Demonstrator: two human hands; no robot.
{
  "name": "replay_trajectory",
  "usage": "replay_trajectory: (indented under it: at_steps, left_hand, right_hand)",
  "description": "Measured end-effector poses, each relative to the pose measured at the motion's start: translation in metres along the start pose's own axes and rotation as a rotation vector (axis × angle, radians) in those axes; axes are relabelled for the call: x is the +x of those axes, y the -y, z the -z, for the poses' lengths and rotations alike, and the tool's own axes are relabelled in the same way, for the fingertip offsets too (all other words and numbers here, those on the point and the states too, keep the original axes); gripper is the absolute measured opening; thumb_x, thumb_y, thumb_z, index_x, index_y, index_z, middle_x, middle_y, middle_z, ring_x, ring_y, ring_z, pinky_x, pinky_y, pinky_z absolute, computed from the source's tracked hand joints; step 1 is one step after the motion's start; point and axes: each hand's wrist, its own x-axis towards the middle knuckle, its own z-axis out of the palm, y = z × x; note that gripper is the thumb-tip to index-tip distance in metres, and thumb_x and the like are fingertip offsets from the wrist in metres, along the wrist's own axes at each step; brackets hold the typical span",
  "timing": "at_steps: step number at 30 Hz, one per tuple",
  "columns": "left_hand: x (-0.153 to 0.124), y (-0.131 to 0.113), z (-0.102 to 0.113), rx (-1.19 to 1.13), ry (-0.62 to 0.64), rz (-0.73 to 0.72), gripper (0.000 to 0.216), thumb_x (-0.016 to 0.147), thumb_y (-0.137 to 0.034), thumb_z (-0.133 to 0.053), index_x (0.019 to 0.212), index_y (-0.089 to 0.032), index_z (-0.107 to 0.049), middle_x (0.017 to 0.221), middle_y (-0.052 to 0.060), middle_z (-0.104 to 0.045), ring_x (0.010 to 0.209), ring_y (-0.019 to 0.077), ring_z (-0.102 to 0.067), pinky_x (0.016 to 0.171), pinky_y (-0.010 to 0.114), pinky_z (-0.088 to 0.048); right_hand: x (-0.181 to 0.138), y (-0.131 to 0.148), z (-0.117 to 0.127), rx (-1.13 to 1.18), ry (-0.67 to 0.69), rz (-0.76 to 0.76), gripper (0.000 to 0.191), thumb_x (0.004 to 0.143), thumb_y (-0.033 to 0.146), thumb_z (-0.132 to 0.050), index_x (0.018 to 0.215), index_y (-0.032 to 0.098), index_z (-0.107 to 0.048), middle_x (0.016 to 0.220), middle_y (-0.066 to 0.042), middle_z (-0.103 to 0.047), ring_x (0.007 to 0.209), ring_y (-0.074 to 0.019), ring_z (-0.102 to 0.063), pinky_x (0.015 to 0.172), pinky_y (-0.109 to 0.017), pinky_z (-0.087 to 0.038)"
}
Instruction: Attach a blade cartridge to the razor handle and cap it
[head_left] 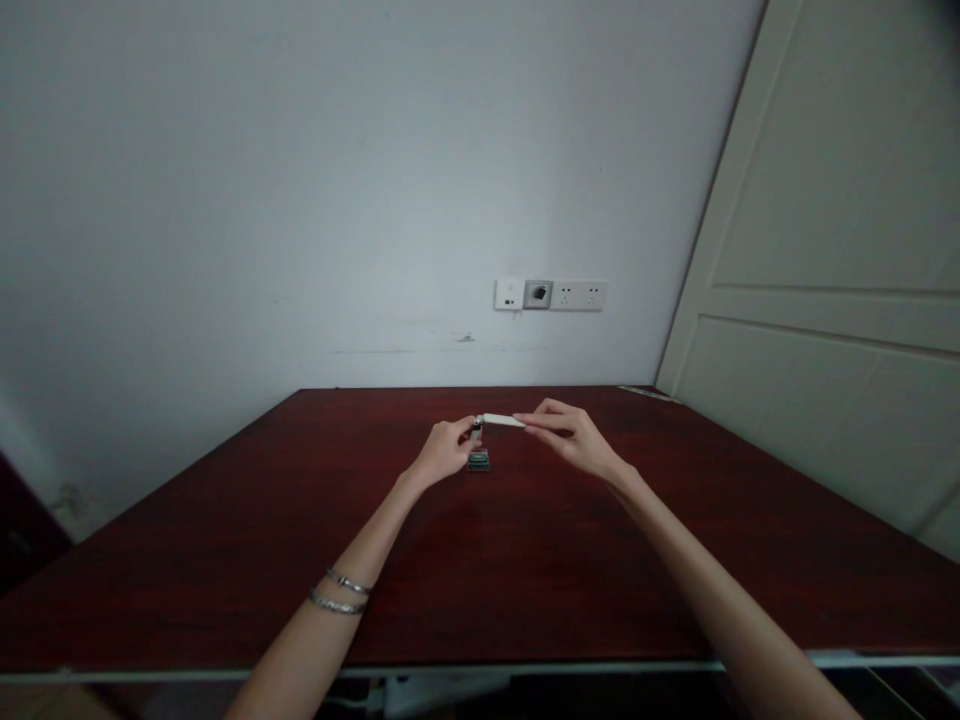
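Above the middle of the table, my left hand [446, 450] pinches a small grey-and-dark piece with a shiny metal end [476, 428]. A slim white strip [501, 420] reaches sideways from that metal end, at an angle to the piece. Its right tip is between the fingertips of my right hand [566, 432], which is closed in a pinch. Whether strip and piece are joined or only touching, I cannot tell. Just below my left fingers a small clear box with something green in it [478, 461] rests on the table, partly behind the fingers.
The dark red wooden table [480, 570] runs back to a pale wall [300, 200]. Sockets and switches [577, 295] sit low on that wall. To the right stands a white panelled door [832, 270]. A thin pale strip [649, 394] lies at the table's back right corner.
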Motion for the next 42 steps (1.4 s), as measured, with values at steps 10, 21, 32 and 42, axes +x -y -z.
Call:
replay_trajectory:
  at_steps: [10, 21, 32, 42]
  left_hand:
    - [0.000, 0.005, 0.000, 0.027, -0.004, -0.011, 0.014, 0.076, -0.016, -0.054, 0.084, -0.015, -0.065, 0.067, 0.002, -0.064, 0.056, 0.0105, -0.054, 0.057, 0.019, -0.036]
    - [0.001, 0.005, 0.006, 0.108, -0.011, -0.004, 0.013, 0.077, -0.016, -0.055, 0.083, -0.015, -0.066, 0.062, 0.001, -0.062, 0.051, 0.0096, -0.049, 0.055, 0.019, -0.032]
    - [0.001, 0.003, 0.010, 0.102, -0.009, -0.008, 0.016, 0.077, -0.016, -0.054, 0.089, -0.016, -0.065, 0.065, 0.001, -0.062, 0.054, 0.0101, -0.050, 0.056, 0.019, -0.032]
    - [0.000, 0.009, 0.015, 0.097, -0.032, 0.012, 0.016, 0.077, -0.019, -0.056, 0.091, -0.017, -0.064, 0.066, 0.001, -0.063, 0.055, 0.0109, -0.052, 0.057, 0.019, -0.035]
  right_hand:
    - [0.008, 0.002, -0.001, -0.036, 0.026, 0.028, 0.030, 0.087, 0.033, -0.049, 0.114, 0.029, -0.061, 0.083, -0.004, -0.058, 0.070, -0.0128, -0.054, 0.064, -0.026, -0.043]
    - [0.011, -0.001, -0.010, 0.025, 0.006, 0.028, 0.029, 0.087, 0.032, -0.050, 0.113, 0.029, -0.062, 0.082, -0.004, -0.058, 0.070, -0.0130, -0.054, 0.065, -0.026, -0.043]
    - [0.005, -0.003, -0.001, -0.024, 0.003, -0.007, 0.029, 0.086, 0.033, -0.050, 0.112, 0.030, -0.062, 0.083, -0.004, -0.058, 0.070, -0.0129, -0.053, 0.063, -0.026, -0.042]
    - [-0.004, -0.018, -0.005, -0.018, -0.015, -0.022, 0.027, 0.085, 0.031, -0.052, 0.110, 0.029, -0.064, 0.080, -0.003, -0.056, 0.068, -0.0125, -0.052, 0.061, -0.025, -0.042]
